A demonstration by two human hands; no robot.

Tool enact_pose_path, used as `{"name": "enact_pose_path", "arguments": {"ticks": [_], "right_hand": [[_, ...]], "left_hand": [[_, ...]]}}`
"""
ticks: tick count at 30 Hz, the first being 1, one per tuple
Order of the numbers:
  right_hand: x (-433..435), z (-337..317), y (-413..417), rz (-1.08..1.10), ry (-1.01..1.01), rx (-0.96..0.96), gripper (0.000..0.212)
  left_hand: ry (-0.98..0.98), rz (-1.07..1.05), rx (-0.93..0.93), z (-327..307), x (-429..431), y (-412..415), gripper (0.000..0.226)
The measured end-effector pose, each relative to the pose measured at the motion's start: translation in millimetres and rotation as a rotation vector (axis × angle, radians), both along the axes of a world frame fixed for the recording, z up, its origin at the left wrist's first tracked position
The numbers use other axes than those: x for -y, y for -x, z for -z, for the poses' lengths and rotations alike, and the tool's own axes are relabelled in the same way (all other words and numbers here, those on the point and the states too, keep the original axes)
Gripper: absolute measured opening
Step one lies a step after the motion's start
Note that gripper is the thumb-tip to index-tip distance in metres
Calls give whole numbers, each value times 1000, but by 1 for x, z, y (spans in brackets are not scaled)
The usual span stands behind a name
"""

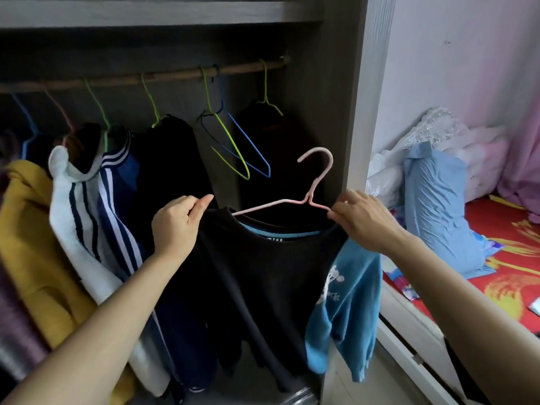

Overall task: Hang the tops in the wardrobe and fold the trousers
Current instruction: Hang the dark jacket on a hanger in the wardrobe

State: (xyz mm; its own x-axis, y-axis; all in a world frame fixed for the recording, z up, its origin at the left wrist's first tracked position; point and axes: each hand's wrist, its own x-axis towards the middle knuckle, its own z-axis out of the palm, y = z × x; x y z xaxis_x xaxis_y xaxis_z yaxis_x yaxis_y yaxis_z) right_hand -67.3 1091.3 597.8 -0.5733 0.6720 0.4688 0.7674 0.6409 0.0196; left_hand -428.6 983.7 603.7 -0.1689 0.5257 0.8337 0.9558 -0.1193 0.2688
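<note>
A black top point(263, 276) with a blue sleeve point(347, 305) sits on a pink wire hanger point(317, 176), held up in front of the open wardrobe and below the rail point(175, 76). My left hand point(178, 223) pinches the top's left shoulder. At the right shoulder, my right hand point(362, 220) pinches the fabric where the hanger's arm ends. The hanger's hook points up, free of the rail.
Several tops hang on the rail: a yellow one point(26, 229), a grey-and-navy striped jacket point(96, 217), dark ones. Empty green and blue hangers point(233, 147) dangle mid-rail. The wardrobe's side panel point(362, 112) stands right of the hanger. A bed with a red sheet point(496, 258) and blue pillow point(438, 214) lies further right.
</note>
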Motion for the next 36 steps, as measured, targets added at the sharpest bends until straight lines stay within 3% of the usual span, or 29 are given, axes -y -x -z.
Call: {"name": "enact_pose_path", "arguments": {"ticks": [4,11,13,18,21,24,28,31,33,36], "right_hand": [[12,-16,6,-171,167,-215,26],[25,-35,12,-113,106,107,27],[33,-35,25,-148,104,107,27],[44,-49,34,-189,84,-383,25],[47,-64,34,-116,76,-276,27],[52,-75,37,-105,56,-321,26],[59,-90,43,-108,229,-154,23],[65,-96,36,-44,128,-293,21],[70,-100,35,14,63,-413,22],[77,-106,39,74,162,-476,23]], "left_hand": [[54,-16,79,-8,-4,-5,58],[108,23,113,-21,-13,-18,56],[132,81,117,-21,-18,-26,58],[159,171,146,-27,-27,-11,63],[197,233,215,-28,-30,-3,63],[206,314,337,-30,-34,-6,61],[259,399,401,-29,-39,-14,58],[289,527,459,-35,-38,-11,48],[379,607,426,-39,-39,-4,28],[471,714,399,-37,-46,3,8]]}}
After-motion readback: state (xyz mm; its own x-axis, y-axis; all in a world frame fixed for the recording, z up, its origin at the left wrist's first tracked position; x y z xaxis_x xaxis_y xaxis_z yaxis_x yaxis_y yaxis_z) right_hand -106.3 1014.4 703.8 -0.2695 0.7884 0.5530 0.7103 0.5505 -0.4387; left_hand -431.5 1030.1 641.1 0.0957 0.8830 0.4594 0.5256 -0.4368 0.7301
